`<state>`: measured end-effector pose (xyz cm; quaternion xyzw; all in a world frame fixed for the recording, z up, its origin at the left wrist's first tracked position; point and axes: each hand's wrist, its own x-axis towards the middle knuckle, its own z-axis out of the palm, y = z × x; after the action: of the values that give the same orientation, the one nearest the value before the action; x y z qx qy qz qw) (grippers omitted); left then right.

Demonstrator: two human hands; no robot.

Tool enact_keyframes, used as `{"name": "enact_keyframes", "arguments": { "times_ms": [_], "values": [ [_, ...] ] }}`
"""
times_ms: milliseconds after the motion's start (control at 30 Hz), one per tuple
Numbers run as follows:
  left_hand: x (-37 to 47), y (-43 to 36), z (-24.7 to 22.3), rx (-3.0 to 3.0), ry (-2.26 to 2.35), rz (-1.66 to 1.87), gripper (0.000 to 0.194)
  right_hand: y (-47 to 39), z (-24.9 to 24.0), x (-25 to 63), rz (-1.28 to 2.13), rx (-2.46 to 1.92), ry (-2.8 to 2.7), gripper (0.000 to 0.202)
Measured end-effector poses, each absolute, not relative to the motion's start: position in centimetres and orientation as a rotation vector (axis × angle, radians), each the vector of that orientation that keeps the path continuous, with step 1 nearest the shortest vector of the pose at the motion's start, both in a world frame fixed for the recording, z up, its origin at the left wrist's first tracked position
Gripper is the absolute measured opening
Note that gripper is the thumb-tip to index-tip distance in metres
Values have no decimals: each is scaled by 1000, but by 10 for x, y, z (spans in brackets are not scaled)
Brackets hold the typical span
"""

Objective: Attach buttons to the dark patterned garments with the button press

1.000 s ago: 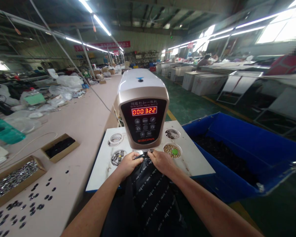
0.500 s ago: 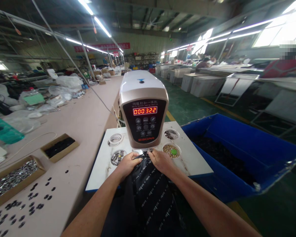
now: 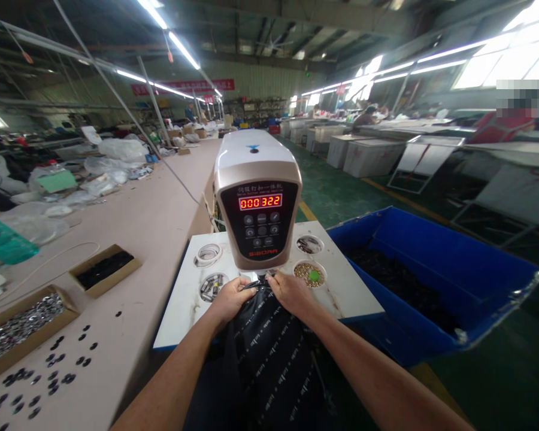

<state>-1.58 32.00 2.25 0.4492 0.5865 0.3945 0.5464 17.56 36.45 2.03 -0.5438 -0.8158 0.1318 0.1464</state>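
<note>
My left hand [image 3: 232, 299] pinches the upper left edge of a black cloth piece with white printed lettering [image 3: 276, 359]. On the other side of that edge, my right hand [image 3: 290, 292] is closed on the same cloth. The cloth's top is held under the head of a button machine [image 3: 258, 179], and the rest hangs down toward me. Red digits on the machine's panel read 000322. The exact spot where machine and cloth meet is hidden by my fingers and the machine head.
The white machine table [image 3: 179, 317] has round wells, one with brass-coloured studs [image 3: 303, 274]. At left, a long table [image 3: 139, 239] bears a box of metal snap parts [image 3: 24, 323], a box of black pieces [image 3: 105, 269] and loose black discs. A blue bin [image 3: 467, 263] stands right.
The view has shifted slightly, so the scene sits a little further left. Both hands keep their hold on the cloth at the machine, and the display still reads the same.
</note>
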Motion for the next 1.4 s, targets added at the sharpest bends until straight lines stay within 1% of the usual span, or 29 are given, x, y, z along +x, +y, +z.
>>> {"name": "enact_keyframes", "arguments": {
  "times_ms": [367, 700, 1000, 1233, 1333, 1400],
  "values": [
    [-14, 317, 29, 1118, 1499, 930, 30, 363, 21, 175, 378, -1573, -2324, 37],
    [-13, 318, 29, 1129, 1504, 924, 37, 364, 19, 175, 396, -1575, -2306, 37],
    [-13, 317, 30, 1167, 1515, 910, 35, 363, 20, 175, 467, -1567, -2277, 38],
    [-10, 315, 35, 1287, 1603, 910, 21, 360, 32, 178, 545, -1436, -2212, 34],
    [-4, 301, 46, 1392, 1624, 913, 21, 351, 41, 186, 561, -1373, -2186, 36],
    [0, 284, 52, 1473, 1636, 911, 25, 338, 46, 198, 599, -1312, -2169, 37]
  ]
}}
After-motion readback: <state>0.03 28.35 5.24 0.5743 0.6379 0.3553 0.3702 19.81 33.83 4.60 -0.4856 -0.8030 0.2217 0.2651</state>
